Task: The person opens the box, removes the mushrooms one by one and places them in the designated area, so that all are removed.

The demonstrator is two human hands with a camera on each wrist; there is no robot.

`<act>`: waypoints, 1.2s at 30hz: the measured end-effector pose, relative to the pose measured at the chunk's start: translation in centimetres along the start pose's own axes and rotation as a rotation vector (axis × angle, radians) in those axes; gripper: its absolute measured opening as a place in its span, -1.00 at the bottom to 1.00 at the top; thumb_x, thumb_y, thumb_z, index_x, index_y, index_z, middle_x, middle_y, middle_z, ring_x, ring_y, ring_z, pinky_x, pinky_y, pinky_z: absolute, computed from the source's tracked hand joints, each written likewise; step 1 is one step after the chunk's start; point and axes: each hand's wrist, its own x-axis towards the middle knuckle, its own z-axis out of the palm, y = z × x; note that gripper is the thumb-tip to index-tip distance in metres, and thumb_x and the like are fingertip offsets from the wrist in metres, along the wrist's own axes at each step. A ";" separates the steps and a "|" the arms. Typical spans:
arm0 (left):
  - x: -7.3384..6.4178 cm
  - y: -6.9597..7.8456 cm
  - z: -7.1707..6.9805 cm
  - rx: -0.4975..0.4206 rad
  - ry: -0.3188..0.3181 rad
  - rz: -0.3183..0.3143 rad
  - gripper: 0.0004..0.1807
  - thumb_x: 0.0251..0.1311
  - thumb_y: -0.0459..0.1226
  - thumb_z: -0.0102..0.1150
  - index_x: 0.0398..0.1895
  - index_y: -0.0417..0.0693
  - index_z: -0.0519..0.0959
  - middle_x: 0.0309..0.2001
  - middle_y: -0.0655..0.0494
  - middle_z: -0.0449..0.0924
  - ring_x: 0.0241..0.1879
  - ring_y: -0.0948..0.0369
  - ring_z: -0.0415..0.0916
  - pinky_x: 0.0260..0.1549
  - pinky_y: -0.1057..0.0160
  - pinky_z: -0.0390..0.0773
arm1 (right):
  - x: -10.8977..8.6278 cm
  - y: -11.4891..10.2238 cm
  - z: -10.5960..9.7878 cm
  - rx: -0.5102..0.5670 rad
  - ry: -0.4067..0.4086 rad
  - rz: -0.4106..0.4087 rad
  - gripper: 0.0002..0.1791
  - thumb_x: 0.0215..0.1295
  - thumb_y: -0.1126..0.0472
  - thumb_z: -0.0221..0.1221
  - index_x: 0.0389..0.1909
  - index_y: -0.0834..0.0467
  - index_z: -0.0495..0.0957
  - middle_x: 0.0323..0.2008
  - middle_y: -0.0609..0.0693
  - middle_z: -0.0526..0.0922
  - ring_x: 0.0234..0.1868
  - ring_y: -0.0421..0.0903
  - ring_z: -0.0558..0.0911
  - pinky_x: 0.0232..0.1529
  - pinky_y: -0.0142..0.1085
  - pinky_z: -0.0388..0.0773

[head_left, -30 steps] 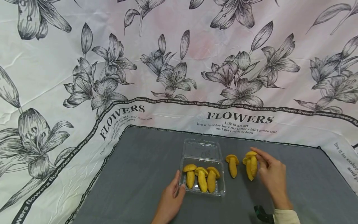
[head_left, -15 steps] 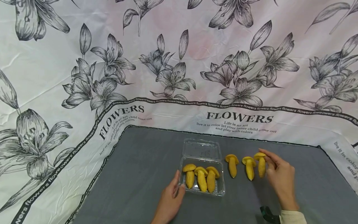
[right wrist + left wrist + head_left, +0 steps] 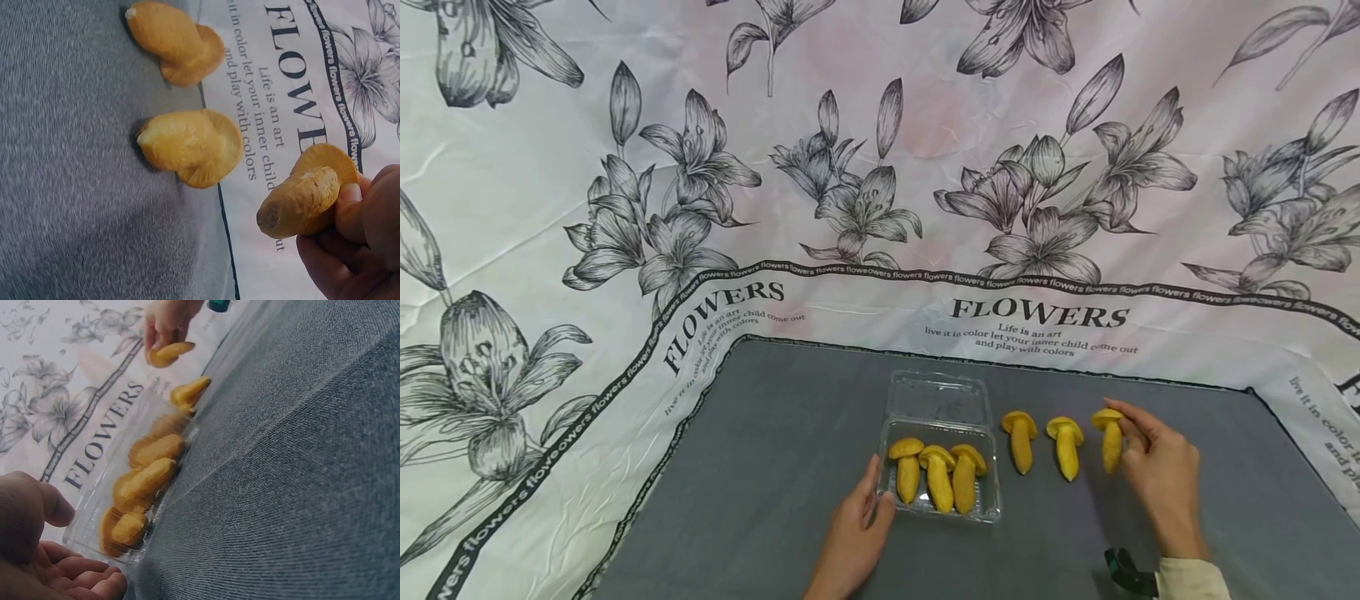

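A mushroom with a yellow cap and thick stem [image 3: 1111, 446] is pinched by its cap between the thumb and fingers of my right hand [image 3: 1163, 471]. In the right wrist view, the held mushroom's stem end [image 3: 294, 203] points away from the fingers. My left hand [image 3: 853, 529] rests against the left side of a clear plastic box [image 3: 992, 508], thumb at its front corner. Three yellow mushrooms [image 3: 938, 479] lie side by side inside the box. Two more, a near one [image 3: 1020, 442] and a farther one [image 3: 1066, 450], lie on the grey cloth between box and right hand.
The box's clear lid [image 3: 940, 400] stands open at its back. Grey cloth [image 3: 775, 467] covers the table. Behind it a white floral sheet [image 3: 850, 300] rises as a backdrop. A dark strap [image 3: 1127, 573] sits at the right wrist.
My right hand has moved right with its mushroom, away from the one it overlapped a second ago, leaving a gap between them. The left hand and box stay in place.
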 end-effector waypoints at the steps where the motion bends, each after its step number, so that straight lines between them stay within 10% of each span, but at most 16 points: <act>1: 0.0 0.0 0.0 -0.003 -0.001 -0.003 -0.29 0.61 -0.17 0.09 0.65 -0.28 0.14 0.57 -0.24 0.26 0.54 -0.11 0.25 0.44 -0.06 0.38 | 0.0 0.1 0.1 -0.006 -0.007 0.006 -0.67 0.60 0.31 0.13 0.20 0.05 0.75 -0.03 0.25 0.80 -0.75 -0.13 0.29 -0.78 -0.31 0.17; 14: 0.0 0.0 0.0 -0.045 -0.007 0.031 -0.30 0.61 -0.22 0.09 0.66 -0.28 0.12 0.57 -0.25 0.23 0.56 -0.10 0.20 0.47 -0.03 0.34 | 0.4 1.3 0.5 -0.029 -0.087 -0.004 -0.68 0.59 0.35 0.12 0.22 0.19 0.71 0.03 0.37 0.75 -0.41 0.09 0.66 -0.64 -0.35 0.32; 36: 0.0 -0.2 -0.1 -0.062 -0.005 0.005 -0.29 0.59 -0.22 0.12 0.66 -0.26 0.14 0.58 -0.25 0.23 0.57 -0.12 0.19 0.48 -0.07 0.32 | 1.2 2.5 1.5 -0.097 -0.202 -0.002 -0.68 0.59 0.40 0.10 0.21 0.27 0.69 0.08 0.46 0.68 -0.45 0.16 0.62 -0.61 -0.25 0.35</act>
